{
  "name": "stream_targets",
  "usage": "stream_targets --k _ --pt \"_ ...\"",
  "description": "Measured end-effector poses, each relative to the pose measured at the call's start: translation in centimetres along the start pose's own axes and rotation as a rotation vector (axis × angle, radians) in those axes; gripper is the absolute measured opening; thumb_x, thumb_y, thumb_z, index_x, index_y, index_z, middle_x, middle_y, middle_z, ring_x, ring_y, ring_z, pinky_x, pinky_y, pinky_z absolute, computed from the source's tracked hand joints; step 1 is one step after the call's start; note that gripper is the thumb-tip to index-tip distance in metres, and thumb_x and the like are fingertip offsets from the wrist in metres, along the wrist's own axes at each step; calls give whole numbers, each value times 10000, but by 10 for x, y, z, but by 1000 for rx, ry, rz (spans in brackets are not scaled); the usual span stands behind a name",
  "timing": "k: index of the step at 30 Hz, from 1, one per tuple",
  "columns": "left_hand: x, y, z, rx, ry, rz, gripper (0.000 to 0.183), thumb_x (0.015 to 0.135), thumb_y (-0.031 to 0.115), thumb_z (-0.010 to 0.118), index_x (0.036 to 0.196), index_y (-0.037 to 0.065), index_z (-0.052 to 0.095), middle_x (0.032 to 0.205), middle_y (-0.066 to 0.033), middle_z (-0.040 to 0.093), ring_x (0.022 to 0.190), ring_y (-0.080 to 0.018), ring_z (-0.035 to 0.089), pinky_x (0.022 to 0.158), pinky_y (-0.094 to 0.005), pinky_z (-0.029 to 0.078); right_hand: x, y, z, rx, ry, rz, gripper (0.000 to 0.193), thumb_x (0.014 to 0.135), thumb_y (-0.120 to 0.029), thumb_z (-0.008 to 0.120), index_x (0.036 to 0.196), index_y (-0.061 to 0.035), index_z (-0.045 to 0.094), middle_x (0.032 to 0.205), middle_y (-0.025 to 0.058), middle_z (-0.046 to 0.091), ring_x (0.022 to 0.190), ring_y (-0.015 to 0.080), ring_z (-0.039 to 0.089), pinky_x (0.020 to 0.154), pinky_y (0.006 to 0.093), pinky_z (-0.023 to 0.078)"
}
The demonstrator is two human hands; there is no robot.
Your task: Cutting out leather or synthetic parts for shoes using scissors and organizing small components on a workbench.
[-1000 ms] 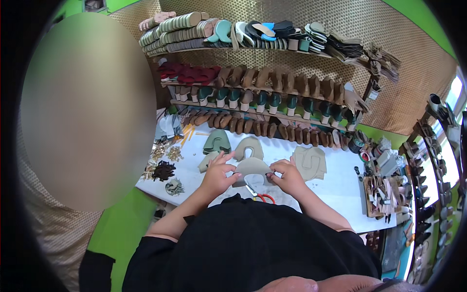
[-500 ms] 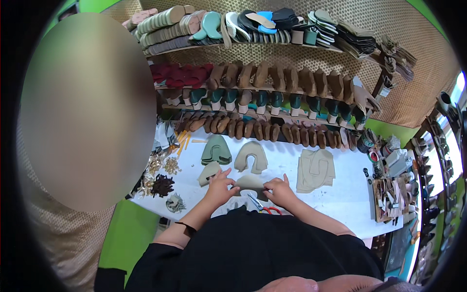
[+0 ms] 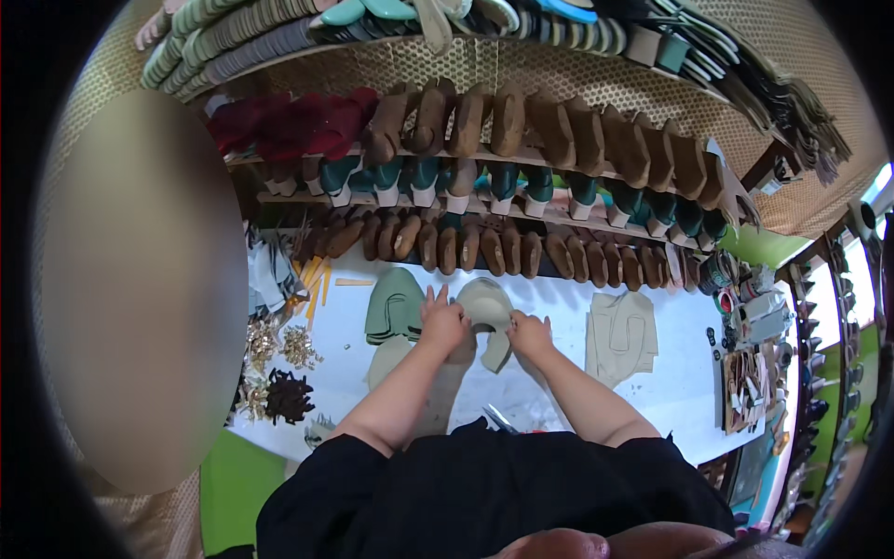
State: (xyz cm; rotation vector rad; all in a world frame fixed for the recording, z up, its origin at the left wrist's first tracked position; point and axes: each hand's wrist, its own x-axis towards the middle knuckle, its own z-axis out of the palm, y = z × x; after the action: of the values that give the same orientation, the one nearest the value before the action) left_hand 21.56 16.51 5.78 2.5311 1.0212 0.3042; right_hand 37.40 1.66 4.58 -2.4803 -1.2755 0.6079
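hands at the beige stack

compared with the earlier frames, both forearms reach farther from the body. the left hand (image 3: 445, 321) and right hand (image 3: 531, 337) have left the near edge for mid-table, bringing the smooth beige curved sheet piece (image 3: 486, 307) over the pale beige horseshoe-shaped stack (image 3: 498, 352); the silver-bladed scissors (image 3: 500, 419) now lie clear of them.

room and surface, largest first: gold-brown patterned wall covering (image 3: 810, 210); long wooden shelves (image 3: 549, 212) with rows of brown wooden shoe lasts (image 3: 507, 121); white-topped table (image 3: 680, 410); beige flat sheets (image 3: 621, 340) at right; dark green horseshoe-shaped stack (image 3: 394, 306) beside the left hand; heap of black scraps (image 3: 291, 396); small gold-coloured fittings (image 3: 298, 347).

the piece is matt, with a rounded far edge, and spans the gap between the hands. right thumb and forefinger are closed on its right edge; left fingers are spread, their grip hidden.
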Motion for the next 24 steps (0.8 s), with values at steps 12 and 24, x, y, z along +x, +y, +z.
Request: stream_targets --k 12,24 --pt "28 5 22 62 131 78 429 860 149 606 1267 32 544 1546 -203 304 1434 -459 223 1134 -618 204 39 -25 9 -103 310 -44 516 859 -223 637 1339 -82 510 1317 132 561 1264 296 490 1098 667 216" --pt "14 0 68 61 -96 201 627 930 233 374 1504 -9 296 1586 -202 226 1478 -367 182 1196 -483 148 52 -16 62 -129 185 -285 644 936 -379 489 1494 -88 354 1567 117 303 1473 296 225 1159 604 128"
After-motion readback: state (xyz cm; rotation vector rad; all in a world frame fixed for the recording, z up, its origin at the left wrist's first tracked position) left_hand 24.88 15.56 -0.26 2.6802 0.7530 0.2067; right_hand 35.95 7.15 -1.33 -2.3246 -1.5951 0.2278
